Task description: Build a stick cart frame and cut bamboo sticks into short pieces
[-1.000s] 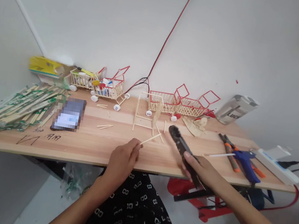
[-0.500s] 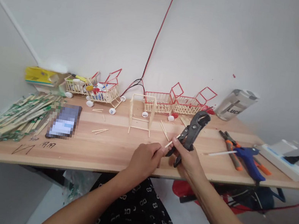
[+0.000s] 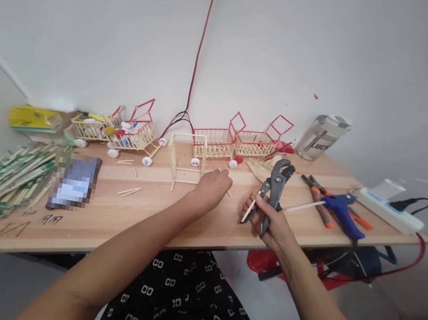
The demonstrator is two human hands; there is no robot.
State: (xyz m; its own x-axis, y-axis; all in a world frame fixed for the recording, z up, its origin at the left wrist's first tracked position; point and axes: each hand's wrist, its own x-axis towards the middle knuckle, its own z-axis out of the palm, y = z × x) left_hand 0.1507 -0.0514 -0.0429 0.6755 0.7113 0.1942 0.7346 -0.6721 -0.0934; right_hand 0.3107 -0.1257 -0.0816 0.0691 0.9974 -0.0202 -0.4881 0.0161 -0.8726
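Observation:
My right hand [image 3: 265, 220] is wrapped round the handles of black hand cutters [image 3: 277, 185], whose jaws point up and away. A short wooden stick [image 3: 250, 208] is held under the thumb of the same hand, against a handle. My left hand [image 3: 214, 185] is down at the table, fingers bent together over loose wooden sticks [image 3: 229, 193]; what lies between the fingertips is hidden. Just left of it stands a plain wooden-stick frame [image 3: 186, 181].
Behind are small stick-built carts [image 3: 214, 143] with red edges and white wheels. Wrapped chopsticks [image 3: 8, 173] and a blurred phone [image 3: 75, 182] lie left. Pliers [image 3: 320, 203], a blue glue gun [image 3: 340, 210], a power strip [image 3: 391, 210] and a can [image 3: 321, 137] are right.
My left hand has left the stick by the cutters and reached forward and left to the loose sticks. My right hand keeps the cutters and stick. The view has shifted rightward.

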